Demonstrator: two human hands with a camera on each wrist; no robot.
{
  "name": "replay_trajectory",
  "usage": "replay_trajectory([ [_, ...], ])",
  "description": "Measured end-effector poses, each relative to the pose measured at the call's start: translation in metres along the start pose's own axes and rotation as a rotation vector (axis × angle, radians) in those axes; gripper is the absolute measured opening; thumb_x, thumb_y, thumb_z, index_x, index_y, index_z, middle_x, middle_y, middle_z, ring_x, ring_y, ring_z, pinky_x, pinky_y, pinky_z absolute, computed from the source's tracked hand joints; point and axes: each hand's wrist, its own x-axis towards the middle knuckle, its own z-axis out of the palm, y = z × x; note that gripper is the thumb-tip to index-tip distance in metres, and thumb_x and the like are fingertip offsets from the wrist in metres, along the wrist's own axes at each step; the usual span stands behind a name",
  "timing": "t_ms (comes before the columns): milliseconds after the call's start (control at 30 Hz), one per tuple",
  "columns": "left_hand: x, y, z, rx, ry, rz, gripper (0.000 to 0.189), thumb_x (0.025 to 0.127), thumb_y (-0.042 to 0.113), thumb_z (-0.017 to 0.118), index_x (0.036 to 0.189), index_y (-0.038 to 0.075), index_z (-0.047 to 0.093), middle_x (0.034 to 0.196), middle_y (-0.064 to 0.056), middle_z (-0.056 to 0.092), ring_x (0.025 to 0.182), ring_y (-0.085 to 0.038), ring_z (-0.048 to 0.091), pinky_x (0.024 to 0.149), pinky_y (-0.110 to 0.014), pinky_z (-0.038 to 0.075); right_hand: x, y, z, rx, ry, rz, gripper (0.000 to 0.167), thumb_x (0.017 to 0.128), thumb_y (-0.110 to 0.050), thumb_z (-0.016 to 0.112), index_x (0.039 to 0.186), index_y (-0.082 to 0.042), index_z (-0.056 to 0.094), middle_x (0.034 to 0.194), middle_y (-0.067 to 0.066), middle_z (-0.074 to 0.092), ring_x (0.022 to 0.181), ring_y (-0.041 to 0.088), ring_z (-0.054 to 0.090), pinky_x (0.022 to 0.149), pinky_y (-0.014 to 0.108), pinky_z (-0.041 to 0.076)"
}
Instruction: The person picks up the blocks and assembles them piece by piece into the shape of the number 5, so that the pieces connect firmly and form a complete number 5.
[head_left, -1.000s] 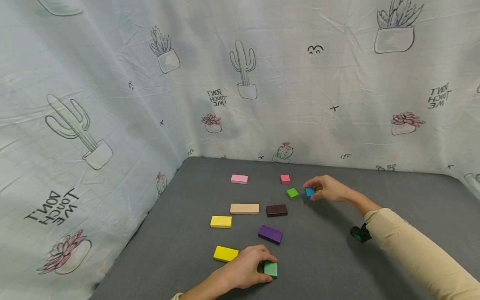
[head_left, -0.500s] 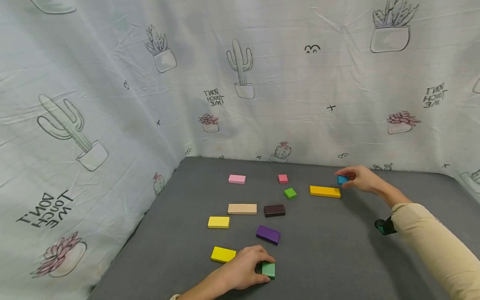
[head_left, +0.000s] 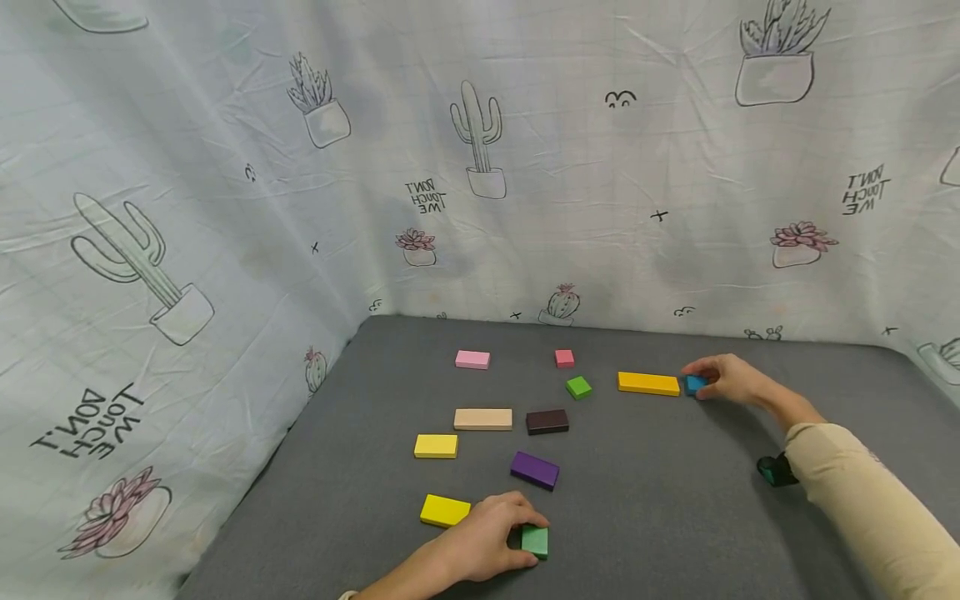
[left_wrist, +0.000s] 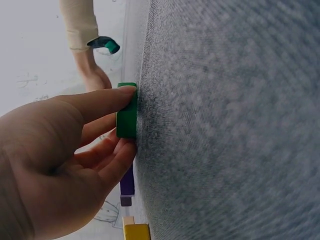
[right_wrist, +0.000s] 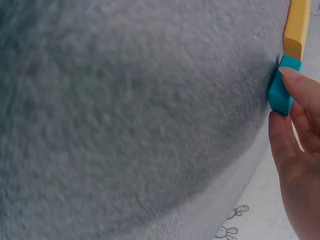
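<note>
Near the front of the table, my left hand (head_left: 487,537) pinches a green block (head_left: 535,542) between thumb and fingers; the block sits on the grey cloth. Far to the right, my right hand (head_left: 731,382) pinches a small blue block (head_left: 694,385) at the right end of a long orange block (head_left: 648,383). In the right wrist view the blue block (right_wrist: 285,86) lines up end to end with the orange block (right_wrist: 298,30), close against it. The left wrist view shows thumb and fingertips on the sides of the green block (left_wrist: 127,111).
Left of centre lie a pink block (head_left: 472,359), a beige block (head_left: 483,419) and two yellow blocks (head_left: 436,446). A red block (head_left: 564,358), a light green block (head_left: 578,387), a dark brown block (head_left: 547,422) and a purple block (head_left: 535,470) are mid-table. A patterned curtain (head_left: 562,167) hangs behind.
My right hand carried the blue block rightwards past the orange block, then brought it down and nearer, to that block's right end. My left hand stays on the green block.
</note>
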Motion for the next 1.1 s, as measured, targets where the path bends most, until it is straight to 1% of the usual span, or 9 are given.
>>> replay_trajectory([
  [133, 0.0001, -0.0004, 0.0005, -0.008, -0.004, 0.001, 0.033, 0.084, 0.019, 0.075, 0.116, 0.016, 0.069, 0.099, 0.014, 0.054, 0.085, 0.004, 0.047, 0.072, -0.018, 0.043, 0.0031, 0.0013, 0.0041, 0.027, -0.022, -0.015, 0.035, 0.084, 0.007, 0.066, 0.116, 0.017, 0.056, 0.111, 0.029, 0.059, 0.098, 0.038, 0.058, 0.076, 0.037, 0.051],
  [200, 0.0002, -0.0004, 0.0008, -0.014, -0.006, 0.002, 0.033, 0.084, 0.019, 0.075, 0.117, 0.016, 0.069, 0.099, 0.014, 0.054, 0.085, 0.004, 0.047, 0.072, -0.018, 0.043, 0.0039, 0.0006, 0.0054, 0.041, -0.025, -0.009, 0.036, 0.084, 0.007, 0.065, 0.117, 0.017, 0.056, 0.110, 0.028, 0.059, 0.097, 0.035, 0.058, 0.075, 0.034, 0.051],
  [300, 0.0002, 0.0000, 0.0009, -0.027, -0.006, -0.002, 0.033, 0.084, 0.019, 0.075, 0.116, 0.016, 0.069, 0.099, 0.014, 0.054, 0.085, 0.005, 0.047, 0.073, -0.017, 0.043, 0.0044, -0.0001, 0.0063, 0.044, -0.034, -0.014, 0.036, 0.084, 0.007, 0.066, 0.117, 0.017, 0.056, 0.110, 0.027, 0.060, 0.096, 0.034, 0.058, 0.074, 0.033, 0.051],
  [433, 0.0006, 0.0007, 0.0008, -0.025, -0.006, -0.003, 0.033, 0.084, 0.019, 0.075, 0.116, 0.016, 0.069, 0.098, 0.014, 0.054, 0.084, 0.005, 0.047, 0.072, -0.018, 0.043, 0.0045, -0.0015, 0.0069, 0.040, -0.041, -0.024, 0.036, 0.084, 0.007, 0.065, 0.118, 0.017, 0.056, 0.110, 0.027, 0.060, 0.096, 0.035, 0.058, 0.074, 0.034, 0.051],
  [667, 0.0006, 0.0007, 0.0008, -0.029, -0.003, -0.003, 0.032, 0.084, 0.018, 0.075, 0.116, 0.016, 0.069, 0.098, 0.014, 0.054, 0.084, 0.005, 0.047, 0.072, -0.017, 0.043, 0.0066, -0.0051, 0.0086, 0.031, -0.043, -0.024, 0.037, 0.085, 0.008, 0.063, 0.119, 0.018, 0.053, 0.114, 0.031, 0.057, 0.101, 0.040, 0.057, 0.078, 0.040, 0.051],
  [900, 0.0001, 0.0017, 0.0003, -0.015, -0.009, -0.006, 0.033, 0.084, 0.019, 0.075, 0.117, 0.016, 0.069, 0.099, 0.014, 0.054, 0.085, 0.004, 0.046, 0.073, -0.018, 0.042, 0.0074, -0.0054, 0.0086, 0.036, -0.042, -0.029, 0.038, 0.085, 0.006, 0.066, 0.119, 0.019, 0.053, 0.113, 0.031, 0.057, 0.100, 0.039, 0.057, 0.077, 0.040, 0.051],
  [1000, 0.0009, 0.0026, 0.0000, -0.007, -0.007, -0.009, 0.033, 0.084, 0.019, 0.075, 0.116, 0.017, 0.069, 0.099, 0.014, 0.054, 0.085, 0.004, 0.047, 0.073, -0.018, 0.042, 0.0078, -0.0061, 0.0060, 0.064, -0.065, -0.009, 0.043, 0.085, 0.002, 0.068, 0.121, 0.019, 0.052, 0.115, 0.031, 0.057, 0.101, 0.038, 0.057, 0.078, 0.039, 0.051],
  [1100, 0.0018, 0.0037, -0.0003, 0.006, -0.005, -0.011, 0.033, 0.084, 0.019, 0.075, 0.116, 0.017, 0.069, 0.099, 0.014, 0.055, 0.085, 0.004, 0.047, 0.073, -0.019, 0.042, 0.0085, -0.0083, 0.0012, 0.070, -0.090, 0.015, 0.053, 0.087, -0.008, 0.070, 0.126, 0.019, 0.047, 0.121, 0.033, 0.052, 0.107, 0.043, 0.053, 0.083, 0.043, 0.049],
])
